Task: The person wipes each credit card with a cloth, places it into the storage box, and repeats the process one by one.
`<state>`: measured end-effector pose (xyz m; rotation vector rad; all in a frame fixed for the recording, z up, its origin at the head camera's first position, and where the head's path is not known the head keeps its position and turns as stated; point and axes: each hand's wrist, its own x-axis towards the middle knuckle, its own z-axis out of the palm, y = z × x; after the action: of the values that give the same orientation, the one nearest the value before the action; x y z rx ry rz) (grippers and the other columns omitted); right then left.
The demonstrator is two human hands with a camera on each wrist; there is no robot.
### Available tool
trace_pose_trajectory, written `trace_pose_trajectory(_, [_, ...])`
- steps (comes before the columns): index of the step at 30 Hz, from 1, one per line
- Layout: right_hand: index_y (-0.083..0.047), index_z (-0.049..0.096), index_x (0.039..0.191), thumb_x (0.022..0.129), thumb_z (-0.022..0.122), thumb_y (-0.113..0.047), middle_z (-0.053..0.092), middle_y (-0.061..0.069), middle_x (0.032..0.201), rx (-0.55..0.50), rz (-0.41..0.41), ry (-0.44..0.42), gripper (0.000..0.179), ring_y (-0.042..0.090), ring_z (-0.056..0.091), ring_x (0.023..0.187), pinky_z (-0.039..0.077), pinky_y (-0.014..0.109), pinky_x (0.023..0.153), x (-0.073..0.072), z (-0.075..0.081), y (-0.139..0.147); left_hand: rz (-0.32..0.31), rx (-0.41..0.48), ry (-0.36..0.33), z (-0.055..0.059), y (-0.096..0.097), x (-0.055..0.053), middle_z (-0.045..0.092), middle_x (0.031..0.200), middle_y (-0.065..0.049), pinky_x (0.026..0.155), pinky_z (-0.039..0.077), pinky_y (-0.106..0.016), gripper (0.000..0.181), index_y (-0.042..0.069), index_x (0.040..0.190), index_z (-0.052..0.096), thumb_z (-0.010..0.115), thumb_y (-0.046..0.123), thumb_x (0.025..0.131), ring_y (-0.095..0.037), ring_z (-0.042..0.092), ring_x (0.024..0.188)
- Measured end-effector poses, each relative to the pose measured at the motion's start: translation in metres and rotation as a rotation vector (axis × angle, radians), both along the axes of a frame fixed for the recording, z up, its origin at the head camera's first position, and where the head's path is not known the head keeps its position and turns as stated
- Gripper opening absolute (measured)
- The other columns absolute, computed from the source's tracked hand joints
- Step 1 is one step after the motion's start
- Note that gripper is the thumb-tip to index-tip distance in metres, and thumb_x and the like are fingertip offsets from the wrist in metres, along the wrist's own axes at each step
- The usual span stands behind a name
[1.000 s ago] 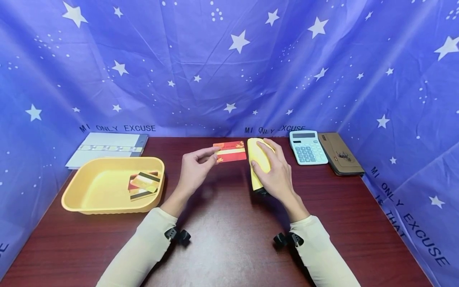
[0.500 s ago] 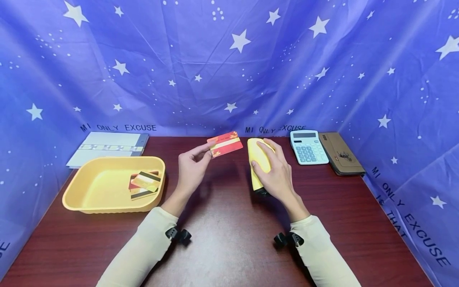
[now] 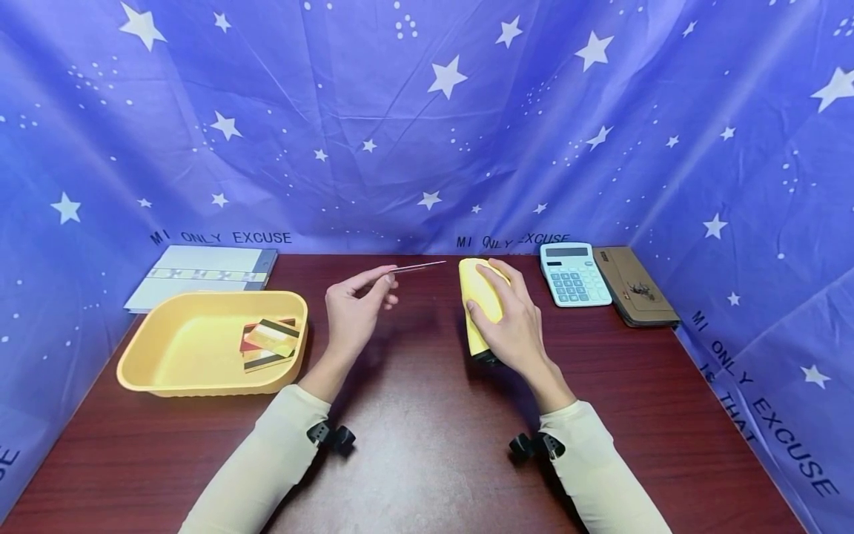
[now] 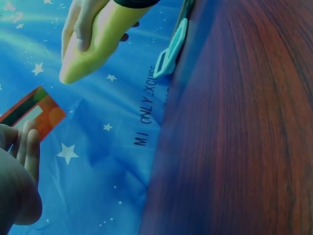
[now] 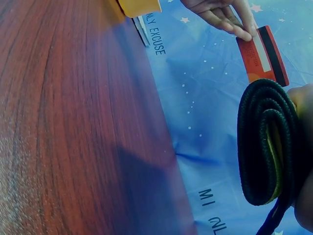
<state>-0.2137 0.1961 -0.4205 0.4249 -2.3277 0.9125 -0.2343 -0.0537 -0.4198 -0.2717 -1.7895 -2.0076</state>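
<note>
My left hand (image 3: 353, 311) pinches a red bank card (image 3: 420, 265) between thumb and fingers above the table; in the head view it shows edge-on. In both wrist views the card's back (image 5: 250, 58) shows, with a dark magnetic stripe and a pale strip. Facing it, my right hand (image 3: 510, 315) grips a yellow folded cloth (image 3: 480, 285) with a dark end. Seen from the right wrist, that dark edging (image 5: 264, 142) is folded over in layers, and a dark cord hangs from it. A gap lies between card and cloth.
Several bank cards (image 3: 267, 345) lie in a yellow basin (image 3: 147, 386) on the left. Behind it is a white-and-grey flat notebook or box (image 3: 200, 259). A pale blue calculator (image 3: 575, 274) and brown wallet (image 3: 634, 289) lie at the back right. Starry curtains (image 3: 427, 148) enclose the table.
The card has swung up and tilted from its red front facing the head camera to edge-on. My left hand has drawn slightly left; my right hand and the cloth stay put.
</note>
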Motion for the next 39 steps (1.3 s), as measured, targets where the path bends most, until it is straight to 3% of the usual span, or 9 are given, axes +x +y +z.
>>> trace_pose_trajectory(4, [-0.022,0.063,0.141,0.085,0.078,-0.023,0.056,0.004,0.148,0.002,0.000,0.003,0.058,0.029,0.066,0.114,0.054,0.047,0.060,0.0002,-0.0005,0.0000,0.120,-0.104,-0.012,0.0002,-0.0003,0.0001,0.071,0.073,-0.003,0.051,0.050,-0.014,0.012,0.010,0.100,0.084,0.080,0.011,0.089,-0.002,0.058,0.057])
trace_pose_trajectory(7, [-0.022,0.063,0.141,0.085,0.078,-0.023,0.056,0.004,0.148,0.004,0.000,0.004,0.058,0.029,0.066,0.115,0.054,0.047,0.060,0.0002,-0.0008,0.0000,0.141,-0.117,0.005,-0.0005,-0.0004,-0.0001,0.067,0.082,-0.005,0.059,0.048,-0.009,0.012,0.007,0.098,0.084,0.082,0.009,0.087,-0.003,0.058,0.069])
trace_pose_trajectory(12, [-0.021,0.063,0.141,0.085,0.078,-0.023,0.057,0.008,0.147,0.007,0.007,0.009,0.058,0.029,0.066,0.116,0.055,0.049,0.061,-0.0003,-0.0007,-0.0002,0.087,-0.084,0.011,-0.0003,-0.0007,0.0001,0.074,0.103,-0.017,0.082,0.062,-0.015,0.014,-0.003,0.099,0.081,0.081,0.002,0.086,-0.003,0.069,0.087])
trace_pose_trajectory(18, [-0.021,0.064,0.140,0.084,0.078,-0.023,0.057,0.007,0.147,0.003,0.006,0.013,0.058,0.030,0.066,0.116,0.055,0.049,0.061,-0.0003,-0.0002,-0.0002,0.072,-0.075,-0.058,-0.0004,-0.0011,-0.0004,0.078,0.096,-0.025,0.068,0.063,-0.016,0.019,-0.004,0.106,0.079,0.078,0.002,0.088,0.002,0.071,0.072])
trace_pose_trajectory(25, [-0.022,0.063,0.141,0.085,0.078,-0.023,0.056,0.004,0.148,0.004,0.003,0.005,0.058,0.029,0.065,0.118,0.055,0.047,0.061,0.0004,-0.0009,0.0004,0.018,-0.021,-0.040,-0.0020,-0.0014,-0.0050,0.076,0.096,-0.030,0.073,0.067,-0.024,0.036,0.002,0.123,0.074,0.074,-0.004,0.088,-0.003,0.075,0.075])
trace_pose_trajectory(32, [-0.023,0.063,0.142,0.085,0.078,-0.023,0.056,0.004,0.149,-0.006,0.002,0.006,0.058,0.028,0.065,0.118,0.052,0.043,0.059,0.0008,-0.0002,0.0013,-0.028,-0.095,-0.061,-0.0049,0.0011,-0.0062,0.077,0.095,-0.026,0.073,0.067,-0.026,0.038,0.007,0.123,0.075,0.074,-0.005,0.087,-0.005,0.076,0.073])
trace_pose_trajectory(39, [-0.023,0.062,0.142,0.086,0.077,-0.023,0.055,0.004,0.149,-0.009,0.015,0.002,0.058,0.028,0.065,0.118,0.052,0.043,0.058,0.0010,-0.0012,-0.0022,-0.096,-0.141,-0.106,-0.0081,0.0033,-0.0021,0.078,0.095,-0.025,0.074,0.067,-0.027,0.036,0.005,0.123,0.075,0.074,-0.005,0.088,-0.031,0.079,0.084])
